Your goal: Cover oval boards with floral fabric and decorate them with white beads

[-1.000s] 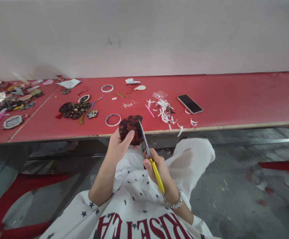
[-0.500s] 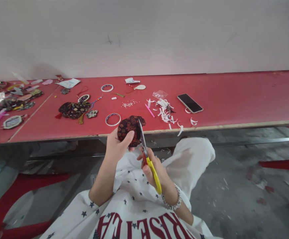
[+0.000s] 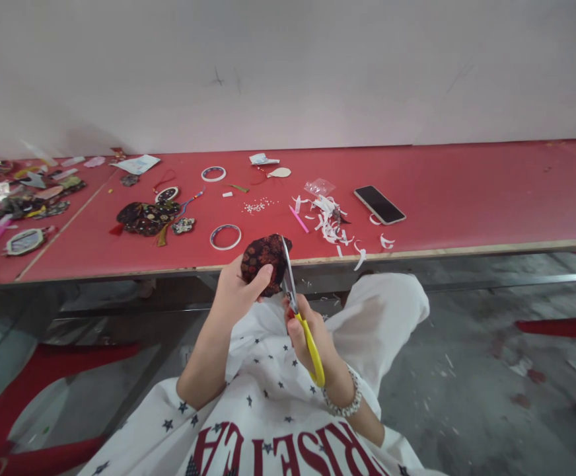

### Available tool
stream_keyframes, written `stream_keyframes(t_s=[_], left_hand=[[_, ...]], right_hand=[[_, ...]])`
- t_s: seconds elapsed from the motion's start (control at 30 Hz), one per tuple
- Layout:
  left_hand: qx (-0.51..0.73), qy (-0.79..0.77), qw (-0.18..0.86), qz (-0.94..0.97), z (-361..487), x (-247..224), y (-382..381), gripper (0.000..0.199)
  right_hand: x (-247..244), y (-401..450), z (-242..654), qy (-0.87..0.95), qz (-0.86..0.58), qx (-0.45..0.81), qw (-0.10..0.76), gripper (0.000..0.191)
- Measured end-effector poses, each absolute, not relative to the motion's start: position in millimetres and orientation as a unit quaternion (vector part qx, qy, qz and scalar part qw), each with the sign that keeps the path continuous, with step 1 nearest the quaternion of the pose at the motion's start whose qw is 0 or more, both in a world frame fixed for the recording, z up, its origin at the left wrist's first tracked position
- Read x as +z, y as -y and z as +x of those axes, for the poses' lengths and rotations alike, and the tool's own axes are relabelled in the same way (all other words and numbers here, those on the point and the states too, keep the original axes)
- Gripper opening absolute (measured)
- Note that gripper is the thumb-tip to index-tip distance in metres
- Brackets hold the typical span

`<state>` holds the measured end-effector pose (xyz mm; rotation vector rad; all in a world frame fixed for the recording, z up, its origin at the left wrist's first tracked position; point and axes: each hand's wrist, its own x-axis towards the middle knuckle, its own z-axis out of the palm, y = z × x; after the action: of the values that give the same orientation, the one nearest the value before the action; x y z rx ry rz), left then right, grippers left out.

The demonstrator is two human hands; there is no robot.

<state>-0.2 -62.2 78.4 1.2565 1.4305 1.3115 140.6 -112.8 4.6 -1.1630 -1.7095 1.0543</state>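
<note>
Between thumb and fingers, my left hand [image 3: 236,291] grips a dark, rounded piece of patterned fabric [image 3: 259,258] with reddish-brown motifs, just past the table's front edge. My right hand [image 3: 312,330] is closed on scissors [image 3: 310,344] with yellow handles and a metal blade pointing up and away from me. The blade lies against the fabric's right edge; whether it bites into the cloth I cannot tell. Some fingers of both hands are hidden behind what they hold.
Beyond my hands, the red table [image 3: 466,198] bears two tape rolls [image 3: 225,237], white paper scraps [image 3: 330,218], a pink stick [image 3: 298,219], a phone [image 3: 380,204] and small white beads [image 3: 257,206]. Dark fabric pouches [image 3: 146,218] lie left, with a cluttered pile farther left.
Both hands have shifted slightly to the right and toward me, carrying the fabric and scissors along. The scissor blades look closer together. The table items have stayed put.
</note>
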Motion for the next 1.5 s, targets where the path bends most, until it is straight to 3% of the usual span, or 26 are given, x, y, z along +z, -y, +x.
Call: stream_keyframes(t_s=[0.23, 0.53, 1.0, 1.33, 1.5], left_hand=[[0.553, -0.531, 0.464, 0.444, 1, 74, 59, 0.018], [0.455, -0.550, 0.457, 0.531, -12, 80, 55, 0.029], [0.526, -0.579, 0.467, 0.412, 2, 71, 56, 0.034], [0.512, -0.576, 0.475, 0.424, -1, 71, 55, 0.035], [0.488, -0.564, 0.486, 0.455, -12, 71, 49, 0.032]], right_hand=[[4, 114, 141, 0.691, -0.468, 0.391, 0.387, 0.043], [5, 114, 142, 0.692, -0.421, 0.438, 0.390, 0.067], [2, 118, 139, 0.646, -0.459, 0.460, 0.401, 0.058], [2, 117, 140, 0.666, -0.468, 0.416, 0.406, 0.047], [7, 112, 143, 0.694, -0.444, 0.409, 0.393, 0.055]])
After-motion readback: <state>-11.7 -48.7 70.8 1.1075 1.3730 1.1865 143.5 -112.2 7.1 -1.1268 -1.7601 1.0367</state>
